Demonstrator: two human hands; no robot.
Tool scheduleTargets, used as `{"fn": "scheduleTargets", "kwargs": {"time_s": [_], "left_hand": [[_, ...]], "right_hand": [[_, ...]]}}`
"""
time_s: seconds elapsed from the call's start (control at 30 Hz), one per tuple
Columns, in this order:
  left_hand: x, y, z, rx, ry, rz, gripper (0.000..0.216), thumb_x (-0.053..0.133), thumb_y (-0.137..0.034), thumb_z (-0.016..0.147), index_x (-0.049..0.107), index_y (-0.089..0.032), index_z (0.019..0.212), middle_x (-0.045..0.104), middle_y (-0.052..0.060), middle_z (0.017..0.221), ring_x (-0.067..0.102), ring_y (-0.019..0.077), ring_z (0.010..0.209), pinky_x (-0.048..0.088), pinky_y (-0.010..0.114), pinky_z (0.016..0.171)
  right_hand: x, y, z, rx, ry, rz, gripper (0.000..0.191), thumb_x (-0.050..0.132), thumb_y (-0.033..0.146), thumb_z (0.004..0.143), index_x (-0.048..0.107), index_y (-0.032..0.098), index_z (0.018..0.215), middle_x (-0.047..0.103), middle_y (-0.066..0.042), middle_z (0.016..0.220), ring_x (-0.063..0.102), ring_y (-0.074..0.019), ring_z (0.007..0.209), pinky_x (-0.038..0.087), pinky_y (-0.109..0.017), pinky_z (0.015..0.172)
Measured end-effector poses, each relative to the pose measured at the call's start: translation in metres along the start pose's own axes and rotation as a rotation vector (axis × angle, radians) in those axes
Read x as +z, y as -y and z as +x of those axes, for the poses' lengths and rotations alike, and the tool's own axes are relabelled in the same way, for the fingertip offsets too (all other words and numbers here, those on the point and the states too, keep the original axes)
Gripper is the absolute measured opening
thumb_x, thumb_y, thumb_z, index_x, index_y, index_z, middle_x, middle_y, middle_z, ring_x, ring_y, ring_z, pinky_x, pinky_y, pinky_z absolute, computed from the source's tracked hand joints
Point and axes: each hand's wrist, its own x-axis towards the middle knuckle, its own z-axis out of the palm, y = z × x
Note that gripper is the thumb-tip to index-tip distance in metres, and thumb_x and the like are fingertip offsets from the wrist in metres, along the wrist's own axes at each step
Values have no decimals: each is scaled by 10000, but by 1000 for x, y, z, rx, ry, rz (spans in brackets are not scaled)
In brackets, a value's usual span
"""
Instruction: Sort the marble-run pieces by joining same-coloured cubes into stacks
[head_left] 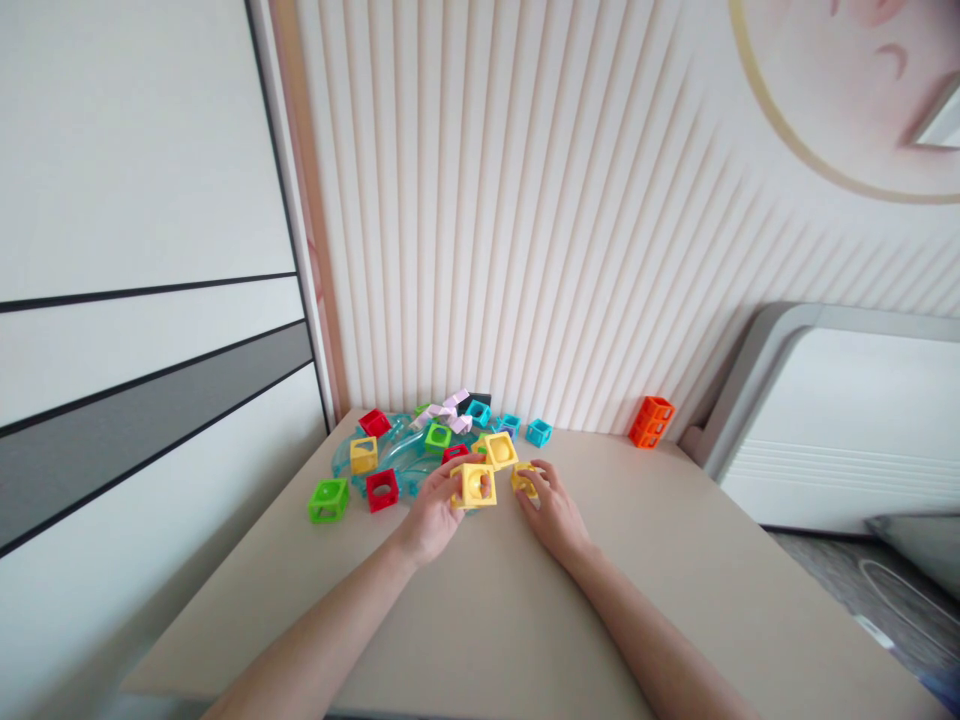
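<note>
My left hand (pixel 433 512) grips a yellow cube block (pixel 480 485) with round openings, held above the tabletop. Right behind it shows a second yellow cube block (pixel 501 451); whether the two are joined I cannot tell. My right hand (pixel 551 510) has its fingers curled around another yellow cube block (pixel 523 480), partly hidden by the fingers. Beyond the left hand lies a pile with a red cube block (pixel 382 490), a yellow one, green ones and clear blue track pieces (pixel 405 455).
A green cube block (pixel 328 500) sits left of the pile. Lilac pieces (pixel 452 408) and blue cube blocks (pixel 538 432) lie near the ribbed wall (pixel 510 250). Orange cube blocks (pixel 651 421) stand stacked at the back right of the table (pixel 480 640). A white cabinet (pixel 150 200) borders the left side.
</note>
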Motion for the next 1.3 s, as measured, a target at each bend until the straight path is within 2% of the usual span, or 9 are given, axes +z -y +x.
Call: {"fn": "scheduleTargets", "kwargs": {"time_s": [0.1,0.2,0.33,0.47,0.57,0.73,0.87,1.1,1.3], "left_hand": [[0,3,-2,-28,9,-14,417,832,-362,723,730,-164,1076,754,88,973,703,190,856,519,276,770],[-1,6,-1,-42,29,13,420,823,-355,747,722,-170,1110,747,83,937,689,170,834,501,254,751],[-2,9,-1,-17,44,211,398,810,-372,757,726,-210,1111,671,95,1180,668,200,927,519,300,800],[-1,11,-3,67,105,477,338,768,-379,792,730,-223,1090,591,102,1282,604,270,1128,515,352,919],[1,14,-5,97,170,561,330,729,-382,825,706,-236,1120,575,105,1293,576,290,1182,518,372,938],[1,19,-6,101,193,520,399,716,-402,840,628,-253,1199,564,106,1313,598,269,1128,529,363,904],[0,24,-4,51,152,495,527,737,-430,820,552,-253,1281,566,121,1301,600,264,1097,537,358,858],[-2,32,-1,8,112,453,550,759,-452,793,565,-234,1260,615,92,1156,630,237,1025,526,343,840],[-5,32,-1,65,61,430,540,791,-405,766,582,-245,1238,634,86,1199,639,239,1050,533,335,846]], "right_hand": [[-2,2,1,38,4,-22,294,541,293,934,613,263,1217,545,-113,1316,673,-244,1037,600,-400,841],[-7,5,3,25,-104,-6,311,539,342,942,620,252,1228,561,-136,1317,616,-306,1138,528,-511,960],[-14,15,4,-8,-204,380,365,468,390,991,566,255,1315,576,-132,1315,608,-280,1147,540,-463,945],[-12,25,-5,-15,-64,829,468,465,434,1003,431,312,1453,611,-91,1320,655,-236,1065,569,-409,902],[-8,29,-10,20,20,986,520,550,423,975,406,340,1468,632,-70,1310,658,-230,1086,546,-409,948],[-8,31,-8,77,-66,1064,448,670,385,908,529,317,1328,660,-72,1249,654,-236,1096,542,-395,940],[-12,36,-6,86,-166,1127,385,697,361,890,545,301,1238,678,-68,1172,661,-228,1059,559,-375,892],[-17,45,-7,75,-150,1194,313,659,390,913,506,307,1173,675,-56,1154,679,-213,975,563,-332,789],[-14,37,-8,83,-130,1054,301,647,450,907,556,267,1128,652,-64,1094,635,-215,961,540,-350,832]]}}
